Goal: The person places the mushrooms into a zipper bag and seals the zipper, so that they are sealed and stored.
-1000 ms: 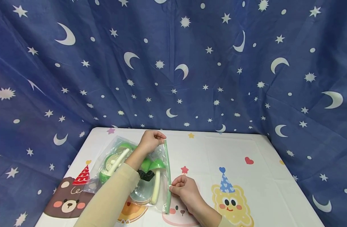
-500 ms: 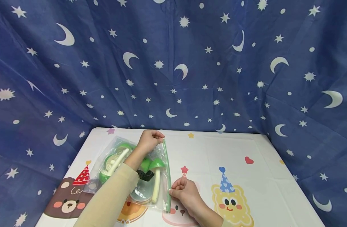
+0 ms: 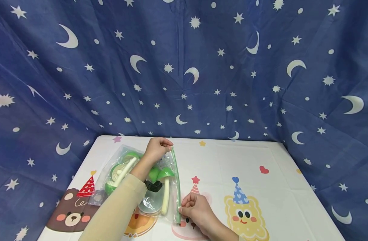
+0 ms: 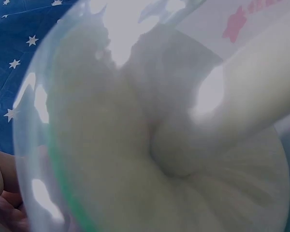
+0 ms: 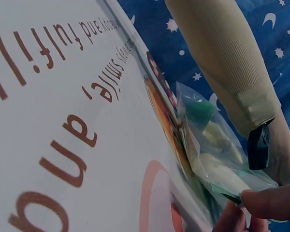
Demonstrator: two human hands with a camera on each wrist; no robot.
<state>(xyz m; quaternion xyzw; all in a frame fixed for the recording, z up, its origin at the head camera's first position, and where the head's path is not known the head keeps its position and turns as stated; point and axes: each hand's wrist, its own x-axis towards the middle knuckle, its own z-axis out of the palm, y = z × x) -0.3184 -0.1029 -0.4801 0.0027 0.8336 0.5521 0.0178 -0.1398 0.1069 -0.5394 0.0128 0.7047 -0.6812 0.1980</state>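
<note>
A clear zip bag (image 3: 172,207) lies on the left half of the table, with a green zip strip (image 3: 177,180) along its right edge. Mushroom-shaped pieces (image 3: 165,195) with green caps and pale stems show through the plastic. My left hand (image 3: 158,149) pinches the strip's far end. Near its close end, the thumb and fingers of my right hand (image 3: 199,211) pinch the strip. In the left wrist view, a pale ribbed cap underside (image 4: 222,193) and stem fill most of the picture, behind the film. My left forearm covers part of the bag.
A white tablecloth (image 3: 226,157) with cartoon prints covers the table. Behind and beside it hangs a blue curtain (image 3: 160,83) with moons and stars. A black device (image 3: 154,186) sits on my left wrist, above the bag.
My right hand has slid toward me along the strip, still pinching it. The strip's far end and my left hand have shifted slightly left.
</note>
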